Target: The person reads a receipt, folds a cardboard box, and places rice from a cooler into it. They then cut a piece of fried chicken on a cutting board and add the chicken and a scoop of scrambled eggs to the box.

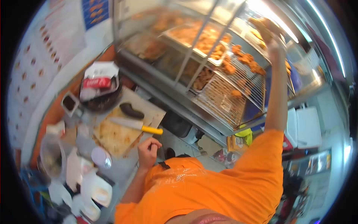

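Note:
My left hand [148, 151] is curled closed in front of my apron, near the yellow handle of a knife [152, 129]; nothing shows in its fingers. The knife lies on a stained cutting board [108, 136], beside a dark curved object [131, 111]. My right arm is stretched up into the glass food case [186, 69]. At its end my right hand [275, 50], blurred, grips a brownish piece of fried food [263, 28] under the bright lamp. Below it, fried chicken pieces [246, 59] lie on a wire rack [222, 99].
A metal tray [220, 61] of fried food stands inside the case. On the left counter are a white-and-red package [100, 80], a sauce container [69, 103], a clear plastic tub [53, 156], a round lidded cup [100, 156] and open white boxes [97, 188].

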The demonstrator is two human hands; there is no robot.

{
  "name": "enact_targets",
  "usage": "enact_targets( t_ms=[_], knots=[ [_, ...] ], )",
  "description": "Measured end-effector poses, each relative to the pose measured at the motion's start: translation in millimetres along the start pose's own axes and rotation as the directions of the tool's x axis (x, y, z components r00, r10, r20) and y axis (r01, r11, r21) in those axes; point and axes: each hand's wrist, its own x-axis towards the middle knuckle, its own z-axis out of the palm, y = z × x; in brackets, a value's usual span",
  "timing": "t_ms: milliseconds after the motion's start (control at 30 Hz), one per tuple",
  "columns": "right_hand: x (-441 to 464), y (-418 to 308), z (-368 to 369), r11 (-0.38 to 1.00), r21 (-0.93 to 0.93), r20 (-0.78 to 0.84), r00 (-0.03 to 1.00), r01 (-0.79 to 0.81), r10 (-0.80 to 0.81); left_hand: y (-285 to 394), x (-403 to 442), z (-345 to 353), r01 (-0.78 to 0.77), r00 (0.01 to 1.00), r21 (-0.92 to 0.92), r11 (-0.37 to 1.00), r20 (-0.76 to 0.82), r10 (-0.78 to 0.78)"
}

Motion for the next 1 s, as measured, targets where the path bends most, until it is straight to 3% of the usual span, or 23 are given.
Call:
enact_targets(
  t_ms=[100,167,233,267,300,333,367,433,500,533,567,600,633,700,733,833,933,1000],
  knots=[
    [-65.5,-55.3,14.7,0.966,-0.017,0.084,0.963,0.260,-0.258,-5.5,-13.3,-13.8,0.031,0.999,-0.024,0.999,0.029,-0.030],
    [-113.1,-111.4,28.0,0.901,-0.002,0.206,0.881,0.435,-0.425,7.5,-26.4,-28.1,-0.030,0.999,0.033,0.999,0.013,0.030],
    [-160.1,-151.8,43.7,0.831,0.062,0.299,0.784,0.553,-0.544,6.9,-41.8,-43.1,0.046,0.999,0.043,0.998,0.003,-0.046],
    [-189.3,-174.2,59.0,0.847,0.300,0.350,0.775,0.439,-0.526,5.8,-52.8,-44.6,0.076,0.997,0.040,0.996,0.003,-0.076],
    [-220.7,-157.5,86.6,0.815,0.574,0.500,0.754,0.078,-0.425,3.8,-61.4,-48.1,0.096,0.995,0.031,0.995,0.019,-0.097],
    [-252.1,-140.9,114.7,0.518,0.734,0.638,0.706,-0.439,-0.306,0.2,-69.4,-52.5,0.061,0.998,0.030,0.998,-0.020,-0.061],
    [-283.3,-124.4,142.8,0.177,0.661,0.750,0.636,-0.729,-0.181,0.3,-77.9,-57.9,0.067,0.997,0.033,0.997,-0.037,-0.066],
    [-353.9,-163.8,202.2,0.019,0.382,0.902,0.368,-0.924,-0.225,1.9,-98.0,-69.5,0.103,0.990,0.061,0.993,-0.098,-0.097],
    [-419.3,-202.4,266.2,0.071,0.157,0.975,0.144,-0.985,-0.169,-1.0,-118.4,-83.7,0.101,0.978,0.070,0.992,-0.191,-0.086],
    [-457.0,-200.2,313.3,0.108,0.140,0.988,0.131,-0.984,-0.088,-1.3,-130.8,-89.1,0.096,0.962,0.085,0.992,-0.265,-0.070],
    [-477.2,-193.5,338.6,0.225,0.204,0.958,0.147,-0.953,-0.245,-1.1,-142.6,-93.6,0.107,0.947,0.100,0.989,-0.313,-0.071],
    [-491.0,-194.1,356.9,0.353,0.317,0.932,0.220,-0.880,-0.290,0.5,-154.6,-99.5,0.137,0.912,0.133,0.982,-0.404,-0.073],
    [-509.9,-180.2,397.5,0.559,0.475,0.876,0.302,-0.680,-0.377,6.1,-168.4,-102.9,0.177,0.870,0.148,0.973,-0.485,-0.085],
    [-509.1,-188.6,424.9,0.849,0.428,0.903,0.177,-0.309,-0.391,3.5,-198.3,-108.9,0.190,0.766,0.180,0.965,-0.642,-0.030],
    [-507.1,-193.3,440.5,0.910,0.406,0.911,0.113,-0.086,-0.396,-0.3,-212.8,-106.2,0.170,0.695,0.226,0.959,-0.718,0.046],
    [-517.9,-220.2,439.1,0.781,0.513,0.797,0.140,0.356,-0.587,24.6,-256.3,-101.7,0.241,0.504,0.245,0.939,-0.859,0.095],
    [-531.0,-246.7,410.9,0.657,0.554,0.724,0.094,0.511,-0.683,13.3,-277.8,-90.0,0.315,0.351,0.107,0.943,-0.936,-0.011],
    [-533.5,-254.3,400.2,0.602,0.574,0.694,0.060,0.555,-0.717,17.7,-284.3,-79.3,0.301,0.257,0.099,0.949,-0.966,0.020]
  ],
)
